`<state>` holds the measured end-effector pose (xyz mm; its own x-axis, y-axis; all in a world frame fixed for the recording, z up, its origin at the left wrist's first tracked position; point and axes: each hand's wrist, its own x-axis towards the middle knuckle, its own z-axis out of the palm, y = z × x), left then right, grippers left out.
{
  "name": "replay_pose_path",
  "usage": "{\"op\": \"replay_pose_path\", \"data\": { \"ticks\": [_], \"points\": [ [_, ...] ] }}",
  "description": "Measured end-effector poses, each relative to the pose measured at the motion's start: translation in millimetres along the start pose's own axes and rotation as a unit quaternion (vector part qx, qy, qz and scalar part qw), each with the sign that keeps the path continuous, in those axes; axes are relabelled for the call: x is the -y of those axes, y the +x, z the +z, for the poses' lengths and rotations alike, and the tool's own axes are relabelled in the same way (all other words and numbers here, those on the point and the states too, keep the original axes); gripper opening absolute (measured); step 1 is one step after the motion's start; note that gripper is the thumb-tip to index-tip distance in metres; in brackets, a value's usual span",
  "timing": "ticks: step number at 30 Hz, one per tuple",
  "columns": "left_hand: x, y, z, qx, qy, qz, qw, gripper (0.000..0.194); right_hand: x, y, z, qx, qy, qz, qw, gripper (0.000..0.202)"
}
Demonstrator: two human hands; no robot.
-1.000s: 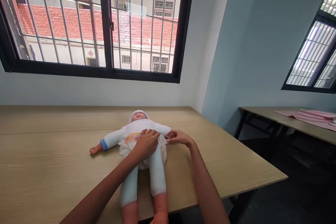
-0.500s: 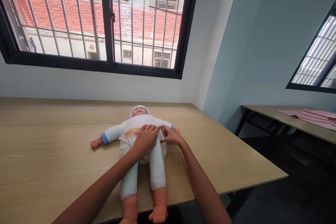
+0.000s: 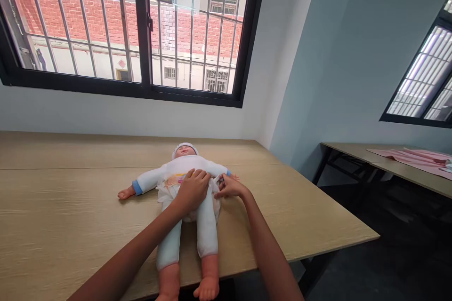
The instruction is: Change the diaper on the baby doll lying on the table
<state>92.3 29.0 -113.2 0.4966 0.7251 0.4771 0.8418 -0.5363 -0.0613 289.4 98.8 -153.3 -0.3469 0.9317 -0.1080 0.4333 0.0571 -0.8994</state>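
Note:
A baby doll [image 3: 180, 165] in a white suit with blue cuffs and a white cap lies on its back, feet at the near table edge. Around its hips is a white diaper [image 3: 171, 181] with an orange print on the front. My left hand [image 3: 194, 189] presses down on the diaper's front, fingers bent over its upper edge and hiding part of it. At the doll's side on the right, my right hand [image 3: 230, 185] pinches the diaper's frilled side edge between thumb and fingers.
The doll lies on a light wooden table [image 3: 70, 225] that ends at a corner on the right. A second table [image 3: 348, 150] with pink cloth [image 3: 406, 156] on it stands further right. A barred window [image 3: 194, 96] is in the wall behind.
My right hand has drawn slightly away from my left hand, stretching the diaper's side edge outward. My left hand stays on the diaper's front. The view has shifted slightly.

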Motion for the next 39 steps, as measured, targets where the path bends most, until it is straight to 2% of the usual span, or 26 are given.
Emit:
{"op": "replay_pose_path", "data": {
  "ticks": [5,8,11,15,19,22,27,34,39],
  "points": [
    [-1,-1,-1.1,-0.006,0.006,0.001,1.0,0.023,3,6,-7,-0.052,0.05,-0.038,0.997,0.035],
    [-2,-1,-2.4,-0.005,0.009,-0.003,1.0,0.023,7,4,-14,-0.08,0.086,-0.056,0.992,0.03],
    [-2,-2,-3.5,-0.007,0.007,-0.008,1.0,0.022,13,-1,-16,-0.082,0.134,-0.071,0.985,0.029],
    [-1,-5,-4.0,-0.021,-0.018,-0.004,1.0,0.023,25,-11,-13,-0.038,0.2,-0.094,0.974,0.025],
    [0,-8,-3.9,-0.057,-0.068,0.052,0.995,0.027,34,-18,-10,0.04,0.254,-0.117,0.959,0.027],
    [0,-10,-5.5,-0.061,-0.077,0.081,0.992,0.025,38,-20,-8,0.088,0.298,-0.121,0.943,0.033],
    [-1,-11,-8.4,-0.062,-0.087,0.069,0.992,0.019,39,-23,-3,0.123,0.312,-0.117,0.935,0.029],
    [-1,-9,-3.1,-0.066,-0.063,0.042,0.995,0.022,36,-15,1,-0.005,0.331,-0.169,0.929,0.034],
    [-3,-9,-4.3,-0.076,-0.054,0.094,0.991,0.021,38,-13,4,-0.037,0.32,-0.182,0.929,0.038]
  ]
}}
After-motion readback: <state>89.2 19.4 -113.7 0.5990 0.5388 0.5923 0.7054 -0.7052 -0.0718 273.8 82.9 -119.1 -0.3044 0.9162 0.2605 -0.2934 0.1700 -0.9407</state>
